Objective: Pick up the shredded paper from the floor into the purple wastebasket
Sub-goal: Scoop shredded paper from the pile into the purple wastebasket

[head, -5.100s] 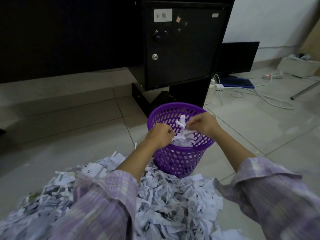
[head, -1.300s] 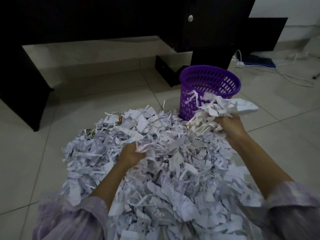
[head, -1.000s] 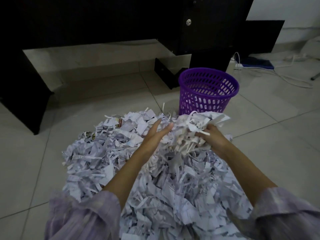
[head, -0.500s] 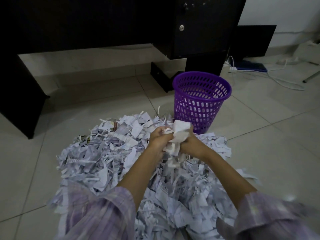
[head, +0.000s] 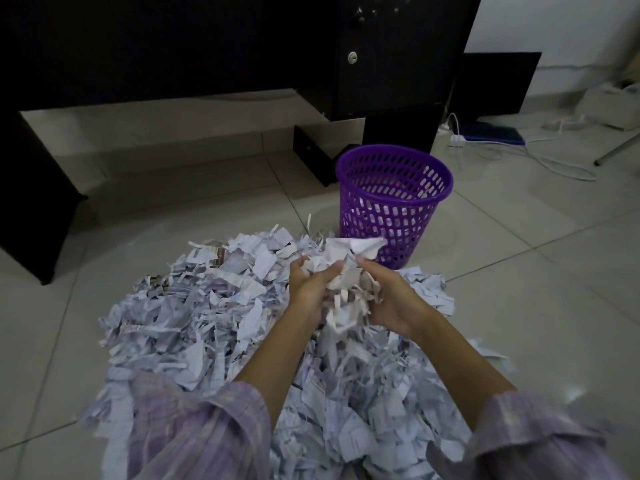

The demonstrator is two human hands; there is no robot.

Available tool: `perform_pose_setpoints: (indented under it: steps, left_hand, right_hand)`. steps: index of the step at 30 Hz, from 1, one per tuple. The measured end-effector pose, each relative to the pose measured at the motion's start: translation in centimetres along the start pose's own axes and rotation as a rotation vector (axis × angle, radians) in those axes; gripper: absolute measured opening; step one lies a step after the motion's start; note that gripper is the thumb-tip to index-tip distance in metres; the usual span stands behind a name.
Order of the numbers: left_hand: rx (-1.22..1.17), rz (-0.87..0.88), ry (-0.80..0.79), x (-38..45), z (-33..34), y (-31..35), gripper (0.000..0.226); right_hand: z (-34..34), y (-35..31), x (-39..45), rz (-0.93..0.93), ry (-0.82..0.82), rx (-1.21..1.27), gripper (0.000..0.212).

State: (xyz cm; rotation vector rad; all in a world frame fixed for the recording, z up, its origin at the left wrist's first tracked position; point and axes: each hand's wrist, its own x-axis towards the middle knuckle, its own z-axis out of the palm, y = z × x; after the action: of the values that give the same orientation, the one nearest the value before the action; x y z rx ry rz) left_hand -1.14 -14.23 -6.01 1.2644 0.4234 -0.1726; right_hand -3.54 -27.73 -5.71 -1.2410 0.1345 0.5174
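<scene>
Now bunched tighter than half a second ago, and lifted clear of the heap: a wad of shredded paper (head: 341, 271) being squeezed between both hands.

Pressing the wad from either side, left hand (head: 310, 284) and right hand (head: 388, 299) curled onto it, just short of the purple wastebasket (head: 393, 202) standing on the floor (head: 519, 271). Carrying step under way; next, probably reaching forward over the rim and letting go without shedding strips. Leaving most of the pile (head: 225, 306) still to clear. Showing no readable writing, neither on scraps nor on the dark cabinet (head: 398, 53).
</scene>
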Motion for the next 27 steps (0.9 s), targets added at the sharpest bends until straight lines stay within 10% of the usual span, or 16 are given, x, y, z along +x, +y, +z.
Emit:
perform_pose_setpoints:
  steps: [10, 18, 27]
  left_hand:
    - [0.434, 0.188, -0.059, 0.4, 1.9, 1.5, 0.016]
    - [0.543, 0.349, -0.082, 4.2, 5.9, 7.5, 0.056]
    - [1.324, 0.697, -0.225, 11.1, 11.7, 10.7, 0.036]
  right_hand:
    - [-0.8, -2.2, 2.3, -0.062, 0.315, -0.010, 0.034]
    - [-4.5, -13.0, 3.5, -0.246, 0.383, -0.087, 0.035]
    - [-8.4, -22.7, 8.9, -0.527, 0.700, -0.323, 0.013]
